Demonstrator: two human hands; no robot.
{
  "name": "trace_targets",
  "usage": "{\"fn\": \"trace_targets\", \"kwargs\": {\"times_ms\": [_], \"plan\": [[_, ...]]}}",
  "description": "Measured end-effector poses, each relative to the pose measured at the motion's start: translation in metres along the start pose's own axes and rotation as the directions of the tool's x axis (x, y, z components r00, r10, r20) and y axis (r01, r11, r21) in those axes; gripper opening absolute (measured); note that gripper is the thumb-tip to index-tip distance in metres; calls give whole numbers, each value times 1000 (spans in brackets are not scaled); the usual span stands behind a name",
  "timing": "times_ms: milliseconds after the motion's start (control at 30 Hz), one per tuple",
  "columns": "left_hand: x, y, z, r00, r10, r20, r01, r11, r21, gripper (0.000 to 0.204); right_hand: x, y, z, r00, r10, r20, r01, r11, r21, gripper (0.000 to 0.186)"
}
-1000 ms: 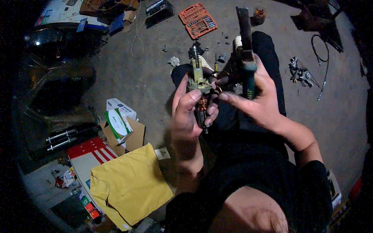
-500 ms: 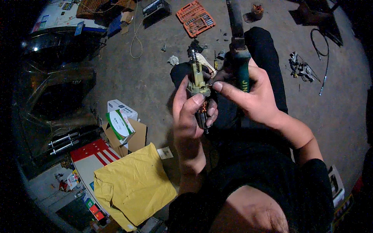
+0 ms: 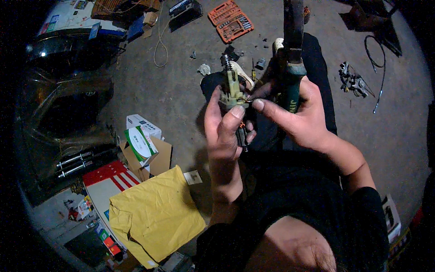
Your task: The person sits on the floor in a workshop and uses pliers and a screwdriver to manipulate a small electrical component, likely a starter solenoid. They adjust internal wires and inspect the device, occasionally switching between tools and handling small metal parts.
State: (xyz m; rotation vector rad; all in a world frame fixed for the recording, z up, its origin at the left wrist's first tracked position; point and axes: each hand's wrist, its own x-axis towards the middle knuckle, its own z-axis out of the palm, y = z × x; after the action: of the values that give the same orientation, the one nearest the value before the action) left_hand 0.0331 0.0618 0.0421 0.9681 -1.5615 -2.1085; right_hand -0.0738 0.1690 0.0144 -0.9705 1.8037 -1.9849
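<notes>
In my left hand [image 3: 225, 131], closed around it, stands a small motor part [image 3: 233, 86] with a pale yellow-green plastic body. A coil spring sticks out of its top, and copper windings and a dark shaft show below my fingers. My right hand [image 3: 308, 118] is wrapped round the dark green handle [image 3: 293, 93] of a tool with a wide dark shaft pointing away from me; its kind is unclear. The right thumb and a fingertip reach beside the plastic body, by a thin lead [image 3: 249, 100]. Whether they pinch that lead is hard to see.
On the floor beyond lie an orange socket set case [image 3: 231, 22], a screwdriver [image 3: 253, 72] and small dark parts. A metal assembly [image 3: 353, 79] and a black cable [image 3: 380, 77] are at right. Open cardboard [image 3: 161, 156] and a yellow cloth [image 3: 158, 213] lie at left.
The tool in my right hand has shifted right, its shaft with it. The motor part and both hands have moved slightly right in the picture; the grips look the same.
</notes>
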Motion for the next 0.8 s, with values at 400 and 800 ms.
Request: {"fn": "trace_targets", "kwargs": {"times_ms": [400, 800], "plan": [[19, -11, -9, 902, -112, 417, 310, 840, -444, 39, 4, 11, 1, 951, 308, -4, -305, 944, 126, 23], [28, -15, -6, 934, -86, 347, 260, 829, -495, 32, 15, 16, 2, 925, 381, 15, -370, 887, 276, 21]]}}
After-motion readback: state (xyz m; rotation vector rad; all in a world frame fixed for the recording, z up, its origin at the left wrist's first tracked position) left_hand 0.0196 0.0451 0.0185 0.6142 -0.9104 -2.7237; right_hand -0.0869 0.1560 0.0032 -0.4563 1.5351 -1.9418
